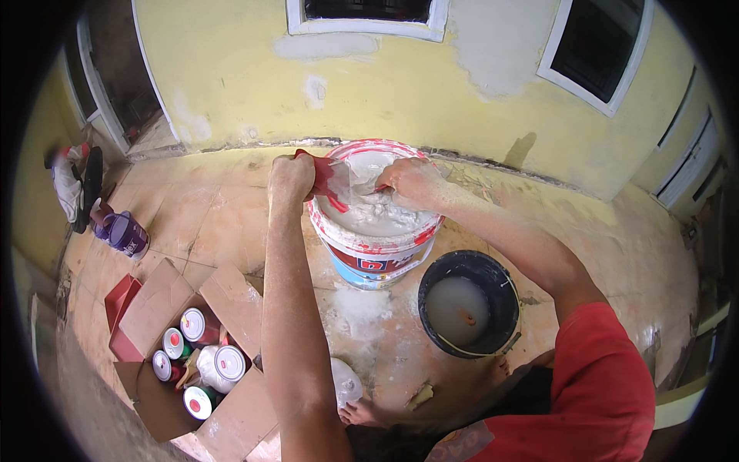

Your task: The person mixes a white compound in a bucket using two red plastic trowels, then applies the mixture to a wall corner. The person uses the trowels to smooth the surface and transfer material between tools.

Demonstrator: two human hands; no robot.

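Note:
Both of my hands are over a big paint pail [377,240] filled with thick white putty [381,217]. My left hand [292,182] is closed around a flat red spreader [332,183], which is tilted over the left side of the pail and smeared with white. From the right, my right hand [412,183] reaches in with its fingers closed on a putty knife [372,191]. Most of that tool is hidden by the fingers and the putty. The pail's rim is streaked with red and white.
A black bucket [504,279] of cloudy water stands right of the pail. At left, an open cardboard box [231,304] holds several cans, beside a red tray [122,308]. Farther left, another person [71,185] sits near a purple bucket [127,235]. Behind runs a patched yellow wall [231,85].

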